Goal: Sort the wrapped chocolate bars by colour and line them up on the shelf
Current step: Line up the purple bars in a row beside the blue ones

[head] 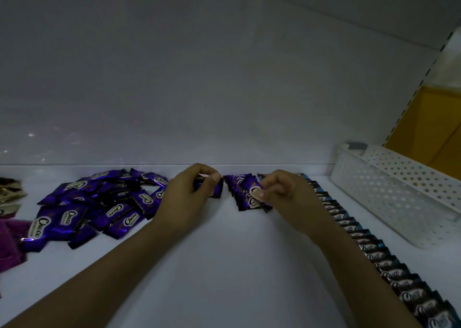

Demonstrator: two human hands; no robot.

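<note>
A loose heap of purple wrapped chocolate bars [99, 203] lies on the white shelf [224, 265] at the left. My left hand [189, 193] pinches one purple bar [216, 190] near the back of the shelf. Just right of it stands a short upright row of purple bars [240, 193], and my right hand [282, 193] pinches the front bar of that row [252, 189] between thumb and fingers. A long overlapping line of blue-edged dark bars [374, 250] runs from behind my right hand to the near right corner.
A white perforated plastic basket [399, 190] stands at the right end of the shelf. Gold-wrapped bars [10, 193] and magenta wrappers [10, 245] lie at the far left edge. The shelf's white back wall [224, 90] rises just behind the hands.
</note>
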